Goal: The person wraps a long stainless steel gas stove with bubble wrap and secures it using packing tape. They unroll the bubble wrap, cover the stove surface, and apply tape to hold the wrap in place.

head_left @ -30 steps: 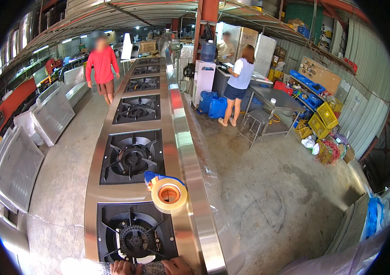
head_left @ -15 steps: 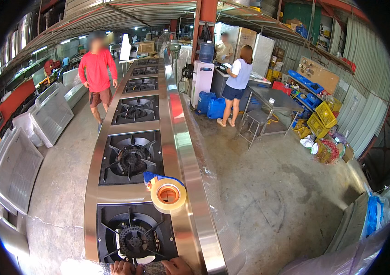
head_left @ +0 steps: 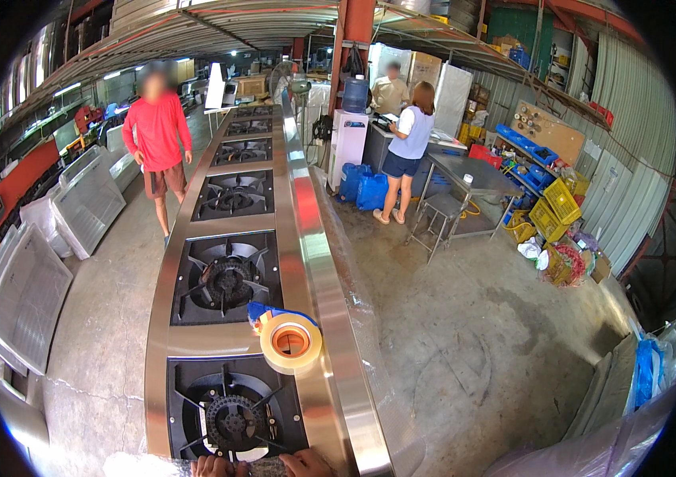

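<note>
At the bottom edge of the head view, my left hand [head_left: 212, 467] shows its fingers curled over a strip of shiny clear plastic wrap [head_left: 145, 466]. My right hand [head_left: 306, 463] is bent over the same wrap, a little way to the right. The lower parts of both hands are cut off by the picture's edge. Just beyond them lies the nearest black gas burner [head_left: 235, 413] of a long stainless steel stove [head_left: 219, 340]. A tape dispenser with a blue guard [head_left: 262, 310] and a wide roll of yellowish tape [head_left: 312, 351] rests on the steel between two burners.
Several burners run away in a row along the stove, with a raised steel ledge [head_left: 330, 318] on the right. A person in a red shirt [head_left: 159, 131] is beside its left side. Two people stand by a desk near a water dispenser [head_left: 348, 147]. Wrapped panels [head_left: 24, 298] lean at left.
The person in red has come nearer along the stove's left side. The view has shifted slightly. My hands stay at the wrap, and the tape dispenser has not moved on the stove.
</note>
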`<action>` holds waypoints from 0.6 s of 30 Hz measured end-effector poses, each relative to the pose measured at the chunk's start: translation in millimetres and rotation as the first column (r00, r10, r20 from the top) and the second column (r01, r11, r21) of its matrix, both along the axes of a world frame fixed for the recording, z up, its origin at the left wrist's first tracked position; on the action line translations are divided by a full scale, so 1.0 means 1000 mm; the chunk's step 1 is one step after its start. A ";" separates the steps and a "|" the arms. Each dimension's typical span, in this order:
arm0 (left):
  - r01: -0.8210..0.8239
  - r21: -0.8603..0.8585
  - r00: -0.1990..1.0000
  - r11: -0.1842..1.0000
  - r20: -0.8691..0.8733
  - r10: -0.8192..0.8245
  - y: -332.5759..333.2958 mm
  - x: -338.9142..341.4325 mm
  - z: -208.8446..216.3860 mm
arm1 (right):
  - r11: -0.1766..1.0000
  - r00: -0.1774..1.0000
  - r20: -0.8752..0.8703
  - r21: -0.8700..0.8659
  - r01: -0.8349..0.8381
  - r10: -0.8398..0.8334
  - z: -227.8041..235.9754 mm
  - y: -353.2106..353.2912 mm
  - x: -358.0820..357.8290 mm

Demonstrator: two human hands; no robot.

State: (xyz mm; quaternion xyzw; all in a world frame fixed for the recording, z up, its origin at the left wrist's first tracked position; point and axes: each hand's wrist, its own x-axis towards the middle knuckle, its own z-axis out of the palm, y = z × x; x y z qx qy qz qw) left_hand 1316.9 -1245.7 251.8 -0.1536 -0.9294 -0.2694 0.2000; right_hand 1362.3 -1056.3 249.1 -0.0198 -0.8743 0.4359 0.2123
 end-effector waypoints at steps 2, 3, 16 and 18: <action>0.002 -0.005 1.000 1.000 -0.007 -0.002 -0.001 0.000 -0.001 | 1.000 1.000 0.020 -0.021 0.005 -0.004 -0.002 -0.001 0.000; 0.003 -0.007 1.000 1.000 -0.011 -0.003 -0.001 -0.001 -0.002 | 0.999 1.000 0.018 -0.036 0.006 -0.005 -0.003 -0.002 0.000; 0.008 0.001 1.000 1.000 -0.006 -0.008 -0.001 -0.001 -0.001 | 0.995 0.999 -0.005 -0.095 0.033 -0.034 -0.016 -0.006 -0.001; 0.011 0.007 1.000 1.000 0.002 -0.011 -0.001 0.000 0.000 | 0.998 0.999 -0.019 -0.053 0.027 -0.028 -0.010 -0.005 -0.001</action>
